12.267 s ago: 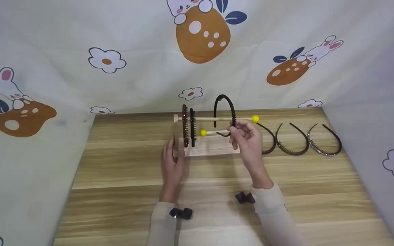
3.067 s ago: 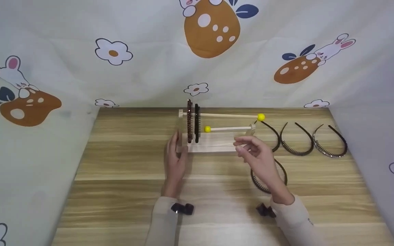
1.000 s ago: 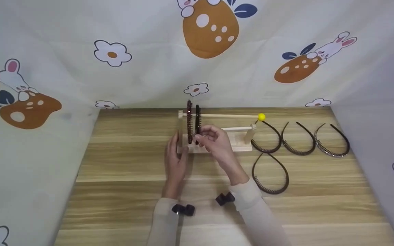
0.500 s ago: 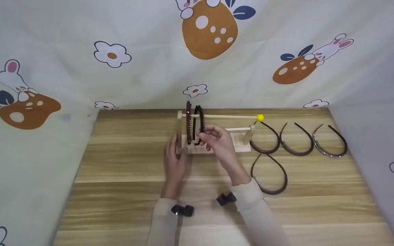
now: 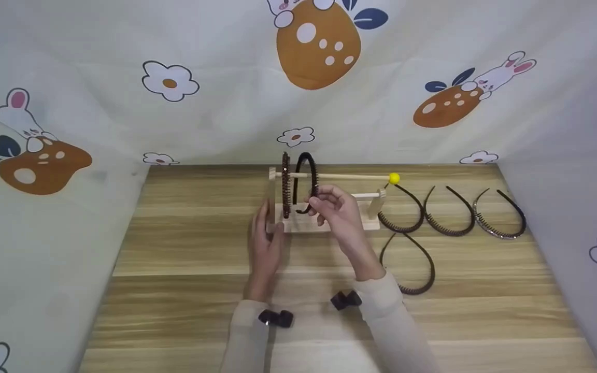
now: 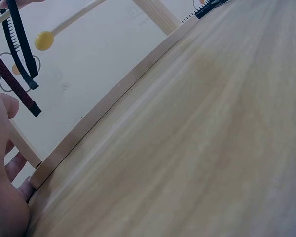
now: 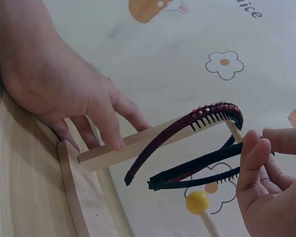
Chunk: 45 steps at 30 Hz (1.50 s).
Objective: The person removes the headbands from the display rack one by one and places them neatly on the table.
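My left hand point(image 5: 266, 248) grips the left upright of a pale wooden headband stand point(image 5: 371, 226), with fingers behind and thumb in front. My right hand point(image 5: 341, 212) pinches the side of a black toothed headband point(image 5: 304, 156), which loops around the stand's upper rod point(image 5: 350, 176). To its left, a dark red headband point(image 5: 286, 186) with beads, clearest in the right wrist view, hangs on the same rod. That view also shows the yellow ball point(image 7: 197, 202) of the lower rod, hidden by my right hand in the head view.
Three headbands lie in a row right of the stand: one black point(image 5: 422, 202), one brownish point(image 5: 450, 232), one with shiny trim point(image 5: 500, 234). Another dark headband point(image 5: 417, 291) lies in front of them. Patterned cloth point(image 5: 215, 129) surrounds the wooden table point(image 5: 184, 311).
One black headband has gone from the right hand to the table in front. The right hand then pinched the black headband on the rod and drew it rightward from the red one. The left hand stays.
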Each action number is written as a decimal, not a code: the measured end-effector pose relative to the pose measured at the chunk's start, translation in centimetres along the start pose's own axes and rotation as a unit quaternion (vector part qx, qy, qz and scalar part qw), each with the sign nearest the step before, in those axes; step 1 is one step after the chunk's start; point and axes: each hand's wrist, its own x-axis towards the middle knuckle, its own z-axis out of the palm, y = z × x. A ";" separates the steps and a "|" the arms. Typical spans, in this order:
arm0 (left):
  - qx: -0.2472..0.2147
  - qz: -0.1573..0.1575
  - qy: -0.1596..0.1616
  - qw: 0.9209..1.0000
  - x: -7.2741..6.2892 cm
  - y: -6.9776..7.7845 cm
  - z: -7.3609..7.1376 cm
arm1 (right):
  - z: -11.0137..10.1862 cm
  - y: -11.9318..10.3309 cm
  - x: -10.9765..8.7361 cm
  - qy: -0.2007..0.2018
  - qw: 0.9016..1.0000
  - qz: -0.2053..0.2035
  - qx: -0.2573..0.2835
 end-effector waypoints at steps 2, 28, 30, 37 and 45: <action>-0.004 -0.003 0.000 1.000 0.0 0.0 0.0 | -0.2 -0.2 0.0 0.001 1.000 -0.005 -0.001; -0.005 0.003 0.000 1.000 -0.2 -0.3 0.1 | -1.7 -3.0 -1.1 0.012 0.998 -0.050 0.035; -0.003 0.000 0.000 1.000 -0.2 -0.3 0.0 | -1.9 -3.2 -1.1 0.015 0.998 -0.051 0.034; 0.009 -0.012 -0.006 1.000 -0.1 -0.2 -0.1 | -3.1 -3.8 -1.0 0.034 0.997 -0.057 0.029; 0.012 -0.010 -0.004 1.000 0.0 -0.2 0.0 | -4.5 -4.4 -0.9 0.060 0.995 -0.066 0.040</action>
